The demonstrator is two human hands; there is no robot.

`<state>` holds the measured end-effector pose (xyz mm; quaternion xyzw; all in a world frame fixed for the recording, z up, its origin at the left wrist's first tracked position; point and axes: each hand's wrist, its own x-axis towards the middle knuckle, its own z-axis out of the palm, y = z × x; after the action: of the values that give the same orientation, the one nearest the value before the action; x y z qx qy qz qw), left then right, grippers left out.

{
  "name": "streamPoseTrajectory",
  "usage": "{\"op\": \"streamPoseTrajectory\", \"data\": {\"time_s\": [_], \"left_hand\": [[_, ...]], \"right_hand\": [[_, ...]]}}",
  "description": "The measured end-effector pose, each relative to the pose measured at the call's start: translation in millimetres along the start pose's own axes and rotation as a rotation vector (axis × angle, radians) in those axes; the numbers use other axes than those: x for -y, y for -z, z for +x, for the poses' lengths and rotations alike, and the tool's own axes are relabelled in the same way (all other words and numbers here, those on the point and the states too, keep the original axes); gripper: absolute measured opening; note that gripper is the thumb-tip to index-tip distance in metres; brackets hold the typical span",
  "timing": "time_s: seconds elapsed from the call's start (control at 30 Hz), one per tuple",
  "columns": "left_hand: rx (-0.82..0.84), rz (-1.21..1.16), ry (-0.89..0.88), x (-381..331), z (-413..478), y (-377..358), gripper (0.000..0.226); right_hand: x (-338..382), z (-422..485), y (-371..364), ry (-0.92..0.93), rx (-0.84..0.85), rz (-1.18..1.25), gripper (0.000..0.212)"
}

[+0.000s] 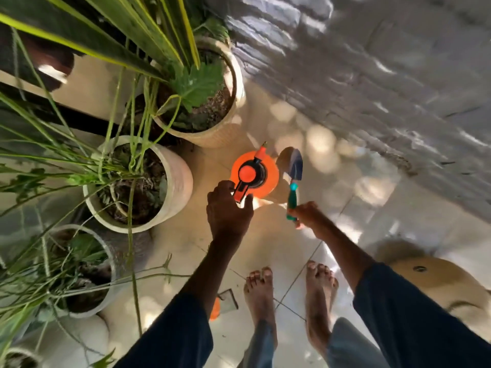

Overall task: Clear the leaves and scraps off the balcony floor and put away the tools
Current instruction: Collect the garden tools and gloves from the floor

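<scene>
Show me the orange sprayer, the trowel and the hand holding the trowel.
orange sprayer (272, 172): head view, orange tank top.
trowel (295, 166): head view, blue blade.
right hand (305, 215): head view, knuckles.

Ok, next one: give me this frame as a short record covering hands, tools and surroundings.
left hand: grips the handle of the orange sprayer
right hand: holds the trowel by its teal handle, blade pointing away from the person
potted plants: three in a row on the person's left
stone wall: grey, on the right
feet: bare, on the tiled floor
tools: both in hand, not yet put away
</scene>
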<state>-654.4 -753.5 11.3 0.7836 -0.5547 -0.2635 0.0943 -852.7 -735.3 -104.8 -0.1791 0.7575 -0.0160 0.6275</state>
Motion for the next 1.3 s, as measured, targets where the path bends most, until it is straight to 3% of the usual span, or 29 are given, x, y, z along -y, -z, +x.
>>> {"op": "streamPoseTrajectory", "data": {"time_s": [0.17,0.37,0.5,0.63,0.73,0.83,0.97,1.07,1.2,1.3], "left_hand": [[0.042,0.043,0.049,-7.3,-15.9,13.2,0.049],[0.058,0.085,0.073,-10.9,-31.8,21.6,0.061],[0.088,0.075,0.169,-11.3,-51.5,33.4,0.056],[0.199,0.049,0.292,-4.5,-83.5,58.1,0.045],[0.271,-0.002,0.292,1.4,-124.7,84.8,0.036],[0.287,-0.067,0.221,-0.8,-174.1,122.7,0.036],[0.488,-0.19,0.361,-12.6,-221.6,187.4,0.031],[0.49,-0.272,0.431,-8.1,-253.4,221.1,0.026],[0.437,-0.336,0.496,15.8,-297.8,246.4,0.019],[0.454,-0.401,0.582,44.1,-340.5,252.0,0.018]], "right_hand": [[-12.8,-46.8,15.4,0.015,0.044,0.074,0.032],[-5.1,-56.0,28.2,0.059,0.029,0.059,0.045],[-13.1,-80.6,24.7,0.028,0.05,0.03,0.042],[-42.9,-123.2,22.0,-0.039,0.042,0.015,0.054],[-65.5,-179.9,20.7,-0.063,0.103,0.079,0.04],[-70.6,-238.1,12.6,-0.076,0.148,-0.01,0.036],[-58.9,-315.3,-3.7,-0.08,0.159,-0.065,0.016],[-54.4,-369.0,-8.1,-0.065,0.174,-0.061,0.013],[-49.3,-415.3,-20.6,-0.064,0.152,-0.082,0.036],[-43.3,-446.4,-29.7,-0.061,0.183,-0.157,0.032]]}}
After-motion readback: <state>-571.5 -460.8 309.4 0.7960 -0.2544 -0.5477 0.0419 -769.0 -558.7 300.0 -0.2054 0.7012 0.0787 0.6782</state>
